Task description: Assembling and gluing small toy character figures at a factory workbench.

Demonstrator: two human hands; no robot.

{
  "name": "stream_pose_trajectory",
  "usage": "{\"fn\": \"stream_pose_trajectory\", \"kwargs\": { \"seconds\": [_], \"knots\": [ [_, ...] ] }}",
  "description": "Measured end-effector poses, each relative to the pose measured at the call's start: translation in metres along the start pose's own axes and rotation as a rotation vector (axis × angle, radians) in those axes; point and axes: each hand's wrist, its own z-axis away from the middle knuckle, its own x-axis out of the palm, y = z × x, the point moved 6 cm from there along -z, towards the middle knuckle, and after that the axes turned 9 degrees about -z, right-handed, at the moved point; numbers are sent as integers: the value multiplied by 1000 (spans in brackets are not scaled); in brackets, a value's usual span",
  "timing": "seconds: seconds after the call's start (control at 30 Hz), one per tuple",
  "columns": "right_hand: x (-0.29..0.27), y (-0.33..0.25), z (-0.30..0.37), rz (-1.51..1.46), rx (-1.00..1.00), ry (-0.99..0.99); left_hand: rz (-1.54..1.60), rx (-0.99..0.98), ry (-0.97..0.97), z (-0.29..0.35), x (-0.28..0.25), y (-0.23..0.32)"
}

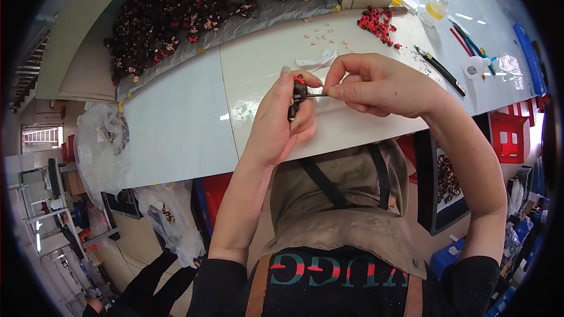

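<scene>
Upright in my left hand [271, 120] is a small dark brown figurine [299, 90] with a red part near its top. My fingers wrap around it, and the thumb points up along its left side. My right hand [385, 85] pinches a thin dark rod [318, 95] between thumb and forefinger. From there the rod runs left to the figurine's side; whether its tip touches or enters the figurine cannot be made out. Both hands are above the white worktable [247, 61], close to its front edge.
Behind my hands lie a crumpled white tissue [317, 60] and small beige bits. Red and black pieces [379, 25] are heaped at the back right, near cutters [440, 70] and a yellow-liquid bottle [436, 10]. Many figurines [211, 6] fill a lined recess. Someone's dark-clothed legs [147, 287] show lower left.
</scene>
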Motion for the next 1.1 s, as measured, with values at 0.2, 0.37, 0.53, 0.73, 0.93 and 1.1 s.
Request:
{"fn": "stream_pose_trajectory", "kwargs": {
  "seconds": [0.2, 0.37, 0.53, 0.73, 0.93, 1.1],
  "knots": [
    [-6, -7, -4, 74, 50, -67, 161, -143, -120, 6, 1, -7],
    [3, -23, 3, 405, -157, 31, 173, 40, -14, 6, 1, -10],
    [73, -48, 46, 1153, -399, 323, -161, 303, 253, 15, 8, 1],
    [40, -27, 33, 683, -373, 303, -177, 256, 220, 13, 11, -6],
    [13, 25, 10, -214, 55, -24, -125, 155, 125, 19, 8, -4],
    [3, 25, 1, -128, 39, -73, 137, -39, -128, 17, 13, -7]
  ]
}}
